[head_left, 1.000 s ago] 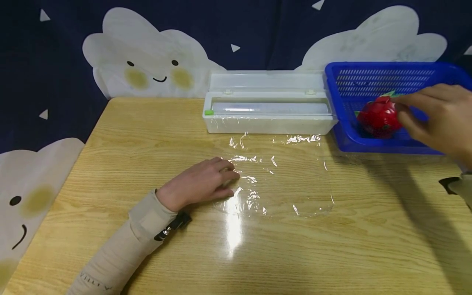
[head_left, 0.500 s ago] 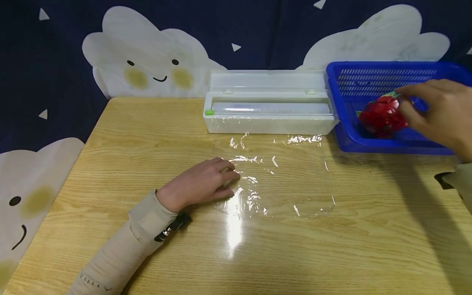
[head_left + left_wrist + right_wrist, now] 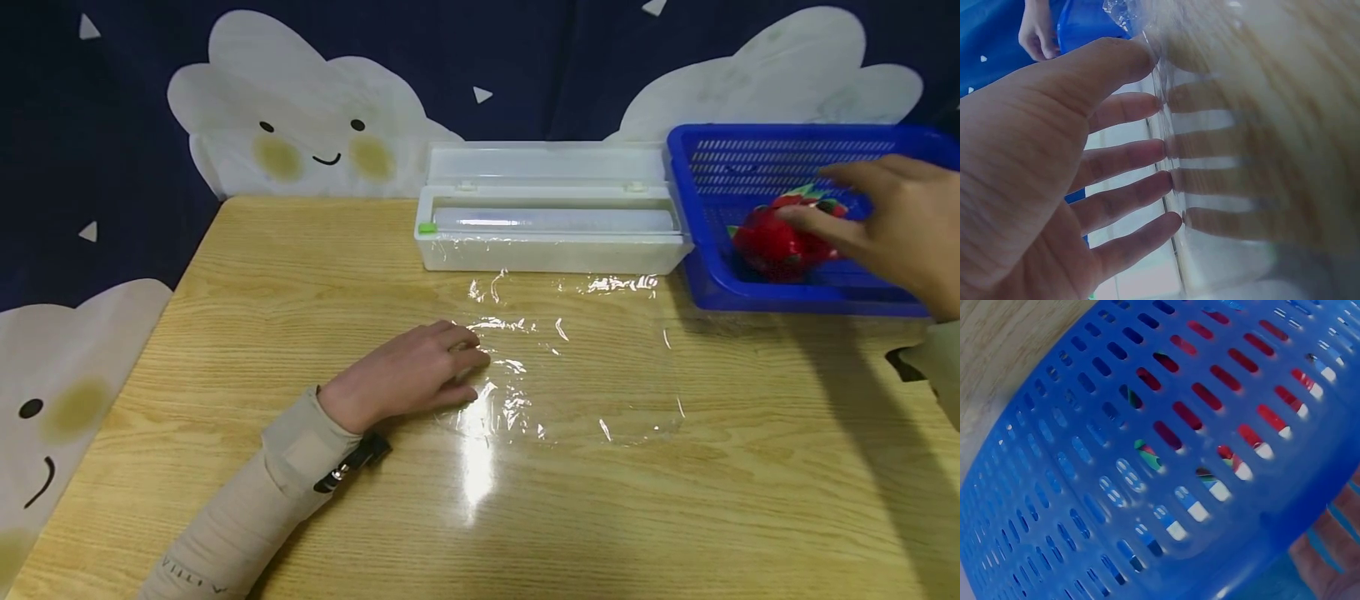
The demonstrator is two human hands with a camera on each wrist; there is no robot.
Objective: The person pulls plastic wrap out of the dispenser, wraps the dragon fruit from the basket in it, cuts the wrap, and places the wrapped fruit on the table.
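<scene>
A sheet of clear cling film (image 3: 577, 367) lies flat on the wooden table (image 3: 675, 517). My left hand (image 3: 450, 362) rests palm down on the film's left edge with its fingers straight. The left wrist view shows those fingers (image 3: 1129, 156) spread against the film (image 3: 1210, 187). A red dragon fruit (image 3: 776, 246) with green tips sits in the blue slotted basket (image 3: 750, 296) at the back right. My right hand (image 3: 804, 192) reaches into the basket, its thumb over the fruit's front and its fingers over the top. The right wrist view shows the basket wall (image 3: 1116, 487) and red fruit (image 3: 1210, 400) through the slots.
A white cling-film dispenser box (image 3: 547, 221) with its lid open stands at the table's back edge, left of the basket. Film trails from it toward the sheet. Behind the table hangs a dark cloth with cloud shapes.
My right hand has gone further into the basket and closed over the dragon fruit. The left hand and the film have not moved.
</scene>
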